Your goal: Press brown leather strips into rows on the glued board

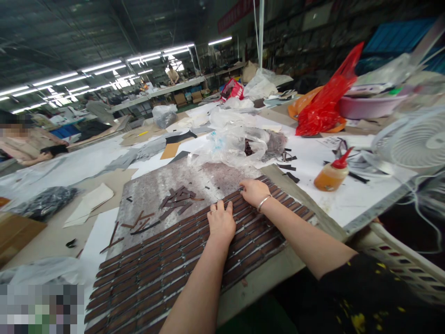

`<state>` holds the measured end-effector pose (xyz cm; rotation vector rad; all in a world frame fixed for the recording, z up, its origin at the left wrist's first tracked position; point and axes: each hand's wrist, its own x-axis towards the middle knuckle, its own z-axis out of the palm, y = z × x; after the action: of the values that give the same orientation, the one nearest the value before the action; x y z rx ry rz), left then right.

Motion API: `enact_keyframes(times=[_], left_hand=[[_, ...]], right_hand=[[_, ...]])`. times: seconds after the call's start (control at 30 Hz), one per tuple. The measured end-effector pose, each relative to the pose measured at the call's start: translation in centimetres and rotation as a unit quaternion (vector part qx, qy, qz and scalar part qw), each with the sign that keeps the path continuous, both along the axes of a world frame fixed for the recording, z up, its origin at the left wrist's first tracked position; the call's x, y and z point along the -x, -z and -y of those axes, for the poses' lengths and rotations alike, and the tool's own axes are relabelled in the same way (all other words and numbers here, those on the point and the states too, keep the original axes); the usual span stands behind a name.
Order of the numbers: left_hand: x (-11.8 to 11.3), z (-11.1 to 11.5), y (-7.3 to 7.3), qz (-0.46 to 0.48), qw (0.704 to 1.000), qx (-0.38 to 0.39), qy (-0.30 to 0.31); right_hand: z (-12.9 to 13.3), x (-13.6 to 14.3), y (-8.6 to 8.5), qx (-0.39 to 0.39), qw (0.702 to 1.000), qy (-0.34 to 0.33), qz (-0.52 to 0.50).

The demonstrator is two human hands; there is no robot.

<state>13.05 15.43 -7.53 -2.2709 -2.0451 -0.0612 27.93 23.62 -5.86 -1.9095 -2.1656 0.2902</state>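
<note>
Rows of dark brown strips point(156, 273) lie side by side on a mottled grey board point(139, 185) in front of me. My left hand point(221, 221) rests on the upper edge of the rows, its fingers spread and pressing down. To its right, my right hand point(255, 192) is at the far edge of the rows, thumb and fingers pinched together at a strip's end; what is between them is too small to make out. A pile of loose brown strips point(177, 198) lies on the board to the left of my hands.
Clear plastic bags point(229, 144) lie beyond the board. At right stand a glue bottle with a red nozzle point(332, 174), a white fan point(413, 139), a red bag point(327, 102) and a pink basin point(368, 106). A co-worker point(31, 139) is at far left.
</note>
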Motion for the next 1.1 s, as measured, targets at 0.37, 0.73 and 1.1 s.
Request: enact_keyframes(times=[0.37, 0.73, 1.1], left_hand=[[-0.1, 0.1, -0.1, 0.006, 1.000, 0.005, -0.003], [-0.3, 0.1, 0.1, 0.000, 1.000, -0.008, -0.003], [0.5, -0.9, -0.2, 0.094, 0.995, -0.014, -0.032]], right_hand=[[1.3, -2.6, -0.2, -0.086, 0.976, -0.199, 0.023], [1.9, -2.1, -0.2, -0.064, 0.975, -0.195, 0.084], [2.5, -0.6, -1.1, -0.053, 0.980, -0.178, 0.076]])
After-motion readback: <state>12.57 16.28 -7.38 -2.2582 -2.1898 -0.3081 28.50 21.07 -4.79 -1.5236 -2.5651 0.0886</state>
